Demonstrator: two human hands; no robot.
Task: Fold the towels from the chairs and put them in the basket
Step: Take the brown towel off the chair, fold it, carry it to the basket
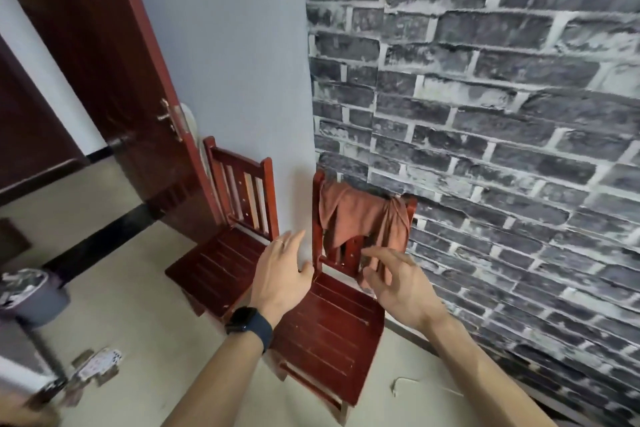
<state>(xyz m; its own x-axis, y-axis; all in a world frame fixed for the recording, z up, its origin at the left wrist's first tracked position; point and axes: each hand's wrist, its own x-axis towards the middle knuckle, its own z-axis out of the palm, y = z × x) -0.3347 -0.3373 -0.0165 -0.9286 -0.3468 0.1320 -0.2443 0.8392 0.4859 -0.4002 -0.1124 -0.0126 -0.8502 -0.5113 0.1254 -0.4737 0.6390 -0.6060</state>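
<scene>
Two red wooden chairs stand side by side against the wall, the left chair (221,260) by an open dark red door (104,62) and the right chair (329,329) in front of a grey brick-pattern wall (485,114).

A rust-orange towel (356,218) is draped over the top rail of the right chair's back. It is bunched toward the rail's right end and hangs down over the front of the slats. One narrow tail drops to the back edge of the seat. The left chair's back and seat carry no cloth.

Both forearms reach forward over the right chair's seat. The left hand (282,270) is held palm down above the seat's back left corner. Its fingers are straight and slightly spread and point at the gap between the two chairs, and its thumb is close to the chair's left back post. It holds nothing. A dark watch (247,322) sits on that wrist and a thin ring (280,242) on one finger.

The right hand (398,284) hovers above the seat's back right part, just in front of the towel's hanging tail. Its fingers are spread and loosely bent and grasp nothing. Whether the fingertips touch the cloth cannot be told.

A blurred grey container (38,298) stands on the floor at the far left.
</scene>
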